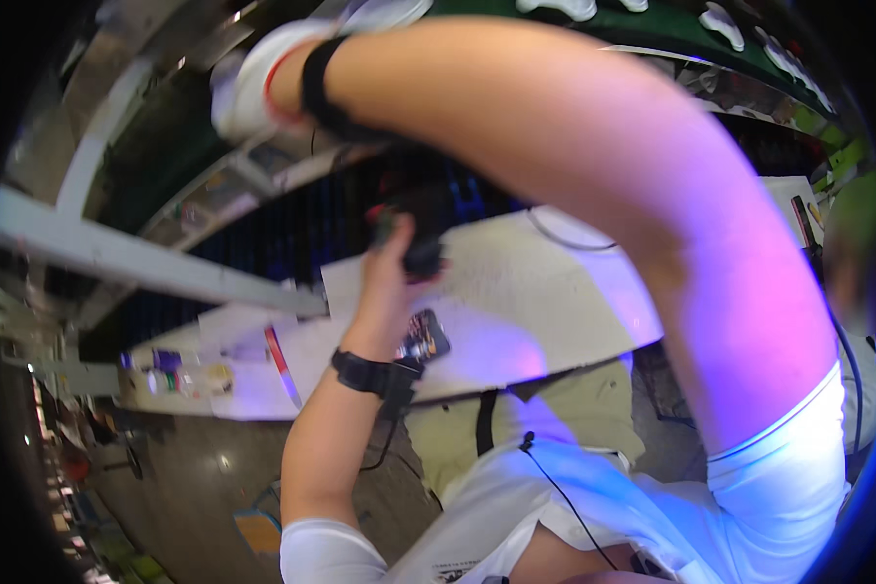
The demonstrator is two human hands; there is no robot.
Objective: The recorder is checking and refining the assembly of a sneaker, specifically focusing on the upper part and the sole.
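My left hand (391, 265) is raised over a white table (516, 292) with its fingers closed around a small dark object (420, 251) that has a red part at its top. A black band (365, 373) sits on that wrist. My right arm sweeps across the top of the view. My right hand (253, 83) wears a white glove and a black wrist strap. It is up at the top left against a grey metal frame (117, 255). Whether it grips anything is hidden. A dark phone (424, 337) lies on the table just right of my left wrist.
Small bottles and jars (170, 375) stand at the table's left end, beside a red and white stick (282, 362). A thin cable (566, 237) loops on the table's far side. White pieces (722, 23) lie on a green surface at the top right. A stone floor (204, 477) lies below.
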